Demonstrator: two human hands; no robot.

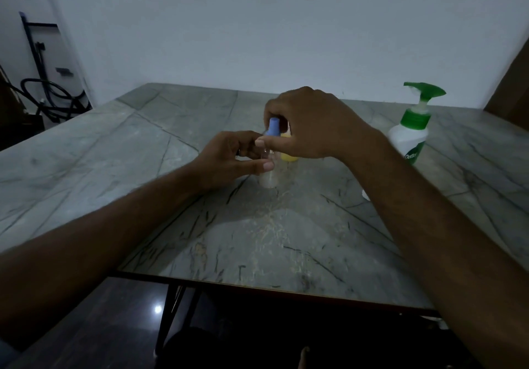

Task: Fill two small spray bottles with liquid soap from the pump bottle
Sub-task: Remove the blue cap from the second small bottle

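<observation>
We see the left hand (229, 155) holding a small clear spray bottle (268, 178) upright on the marble bench (114, 154), the right hand (309, 123) gripping its blue cap (273, 127). A yellow bottle (289, 155) stands just behind; the green-topped pump bottle (410, 134) stands well apart to the right.

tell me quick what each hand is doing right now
Left hand: fingers curled round the small clear spray bottle, holding it upright on the table.
Right hand: fingers pinching the bottle's blue cap.
</observation>
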